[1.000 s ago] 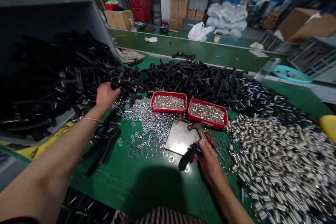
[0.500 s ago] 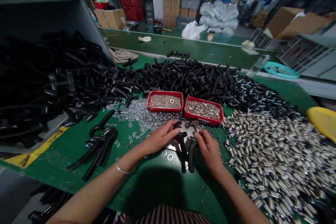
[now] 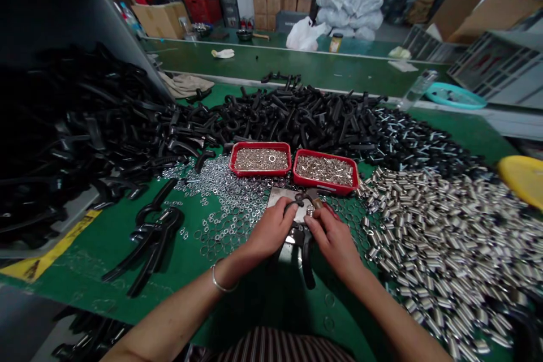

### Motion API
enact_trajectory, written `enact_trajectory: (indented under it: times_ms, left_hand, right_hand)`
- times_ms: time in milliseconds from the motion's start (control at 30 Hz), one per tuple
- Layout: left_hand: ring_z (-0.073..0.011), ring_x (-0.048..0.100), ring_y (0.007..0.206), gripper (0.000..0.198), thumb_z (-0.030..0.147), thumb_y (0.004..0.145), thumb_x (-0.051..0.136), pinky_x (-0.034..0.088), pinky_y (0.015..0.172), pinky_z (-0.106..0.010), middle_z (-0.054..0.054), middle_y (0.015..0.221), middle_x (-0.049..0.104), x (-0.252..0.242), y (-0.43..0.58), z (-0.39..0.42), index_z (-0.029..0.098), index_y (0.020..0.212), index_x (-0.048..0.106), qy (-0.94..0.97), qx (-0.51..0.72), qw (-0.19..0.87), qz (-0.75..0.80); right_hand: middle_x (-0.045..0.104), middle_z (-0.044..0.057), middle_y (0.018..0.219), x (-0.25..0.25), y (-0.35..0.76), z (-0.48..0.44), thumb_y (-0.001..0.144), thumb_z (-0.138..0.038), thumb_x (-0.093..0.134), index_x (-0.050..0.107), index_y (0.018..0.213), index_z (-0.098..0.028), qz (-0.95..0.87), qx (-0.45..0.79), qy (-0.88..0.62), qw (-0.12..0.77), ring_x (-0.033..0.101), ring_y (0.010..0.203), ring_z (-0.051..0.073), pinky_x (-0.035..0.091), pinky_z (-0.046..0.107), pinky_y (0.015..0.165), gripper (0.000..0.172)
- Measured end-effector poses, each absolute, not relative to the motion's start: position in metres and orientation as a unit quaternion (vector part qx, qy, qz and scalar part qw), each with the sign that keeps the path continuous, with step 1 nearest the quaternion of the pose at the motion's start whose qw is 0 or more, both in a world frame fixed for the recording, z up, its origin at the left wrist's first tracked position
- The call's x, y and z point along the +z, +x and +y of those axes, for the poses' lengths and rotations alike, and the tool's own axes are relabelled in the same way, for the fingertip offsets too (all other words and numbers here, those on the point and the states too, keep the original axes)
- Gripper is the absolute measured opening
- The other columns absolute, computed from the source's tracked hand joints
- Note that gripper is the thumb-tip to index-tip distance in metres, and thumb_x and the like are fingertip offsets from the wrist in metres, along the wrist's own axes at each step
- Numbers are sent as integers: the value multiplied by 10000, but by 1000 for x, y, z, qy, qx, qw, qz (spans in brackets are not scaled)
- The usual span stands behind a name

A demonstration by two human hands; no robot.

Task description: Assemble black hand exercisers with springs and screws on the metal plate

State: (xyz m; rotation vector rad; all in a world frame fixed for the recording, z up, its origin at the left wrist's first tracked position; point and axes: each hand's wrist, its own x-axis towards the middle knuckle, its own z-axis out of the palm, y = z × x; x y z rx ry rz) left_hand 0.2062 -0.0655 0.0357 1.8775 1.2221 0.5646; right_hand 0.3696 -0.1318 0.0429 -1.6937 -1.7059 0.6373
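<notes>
Left hand nipped a curved black piece between thumb and fingers, while the right hand pinched a black handle, a shiny coiled spring at its fingertips. All three sat above the metal plate; whether the black parts touched each other, I couldn't tell from where I stood. They struck me as stiff and fairly light, hardly fragile, though that smooth finish might slide under damp fingers. Holding each near its thick, bent end seemed surest, leaving the long grip free. The spring, I judged, would skid sideways if squeezed unevenly.
</notes>
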Motion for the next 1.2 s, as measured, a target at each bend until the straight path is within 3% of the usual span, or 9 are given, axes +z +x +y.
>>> enact_trajectory:
  times_ms: [133, 433, 633, 767, 933, 1000, 1067, 1133, 1200]
  left_hand:
    - [-275, 671, 1009, 294, 368, 1015, 365, 497, 900, -411, -100, 1057, 703, 37, 215, -73, 190, 1155, 553, 752, 202, 379, 500]
    - [-242, 690, 988, 389, 422, 1046, 231, 526, 860, -368, -95, 1096, 692, 29, 207, -81, 203, 1229, 495, 771, 261, 331, 478]
    - [-223, 703, 911, 373, 360, 1047, 211, 539, 812, -342, -81, 1046, 699, 28, 194, -84, 211, 1196, 519, 852, 174, 262, 418]
    - [-227, 705, 904, 316, 330, 1038, 275, 546, 785, -335, -86, 1066, 692, 26, 189, -91, 223, 1125, 560, 894, 123, 239, 359]
    - [-236, 704, 924, 348, 343, 1051, 249, 543, 794, -340, -96, 1045, 701, 30, 197, -81, 199, 1184, 536, 900, 99, 219, 364]
    - [-239, 708, 895, 379, 349, 1058, 222, 538, 766, -336, -91, 984, 715, 30, 204, -66, 185, 1177, 542, 896, 76, 203, 388]
    - [-250, 708, 845, 395, 373, 1058, 237, 531, 726, -343, -94, 946, 721, 29, 208, -49, 179, 1161, 565, 898, 50, 169, 403]
    - [-261, 699, 807, 417, 408, 1051, 276, 519, 707, -356, -108, 919, 718, 28, 208, -33, 166, 1103, 612, 905, 27, 124, 407]
    - [-271, 684, 830, 450, 452, 1035, 334, 506, 734, -367, -129, 912, 704, 32, 206, -18, 144, 998, 661, 916, 25, 77, 393]
  right_hand:
    - [632, 18, 789, 38, 367, -132, 1013, -435, 443, 565, 895, -236, -643, 235, -650, 330, 584, 689, 187, 402, 290, 641, 261]
    - [606, 4, 786, 42, 368, -129, 1016, -435, 440, 555, 842, -230, -645, 283, -618, 348, 556, 707, 167, 401, 279, 658, 293]
    - [598, -16, 732, 47, 372, -133, 1012, -488, 403, 619, 981, -223, -616, 467, -551, 315, 546, 631, 154, 434, 263, 584, 343]
    - [637, -4, 758, 51, 367, -144, 997, -443, 445, 626, 908, -207, -637, 450, -547, 304, 587, 691, 160, 461, 268, 653, 310]
    - [591, -41, 606, 42, 365, -136, 1016, -439, 385, 573, 974, -196, -615, 484, -575, 239, 518, 452, 132, 420, 259, 529, 310]
    - [648, 6, 680, 39, 373, -119, 1006, -432, 420, 592, 993, -181, -645, 434, -594, 207, 591, 543, 160, 446, 273, 583, 304]
    - [709, 77, 878, 41, 389, -97, 971, -406, 519, 632, 1044, -171, -693, 330, -610, 196, 660, 784, 212, 476, 305, 726, 271]
    - [705, 101, 1028, 48, 413, -73, 955, -365, 563, 670, 1088, -184, -721, 211, -626, 210, 634, 969, 246, 461, 345, 859, 248]
    - [694, 99, 1024, 53, 439, -51, 965, -320, 547, 719, 1029, -196, -727, 107, -645, 212, 592, 1025, 261, 433, 374, 922, 222]
